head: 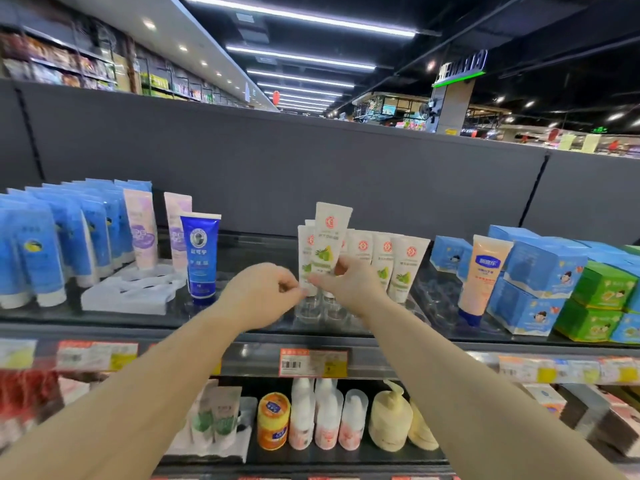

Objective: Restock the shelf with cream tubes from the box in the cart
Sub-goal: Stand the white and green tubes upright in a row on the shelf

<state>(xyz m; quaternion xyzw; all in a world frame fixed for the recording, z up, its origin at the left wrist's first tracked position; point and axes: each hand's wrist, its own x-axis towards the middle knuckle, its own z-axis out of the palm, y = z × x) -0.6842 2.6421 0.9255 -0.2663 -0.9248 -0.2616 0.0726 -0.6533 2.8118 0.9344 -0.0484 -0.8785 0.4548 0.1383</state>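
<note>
My right hand (349, 284) grips a white cream tube (329, 233) with a red logo and green fruit print, held upright above the top shelf (242, 320). Just behind and to its right, several matching white tubes (398, 261) stand in a row. My left hand (266, 289) is beside the right one, fingers curled, fingertips pinching at the lower end of a white tube by its cap. The box and the cart are out of view.
A dark blue tube (202, 258) and a white plastic tray (131, 289) stand left of my hands, with light blue tubes (45, 251) further left. An orange tube (483, 275) and blue and green boxes (554, 285) fill the right. Bottles sit on the lower shelf (329, 420).
</note>
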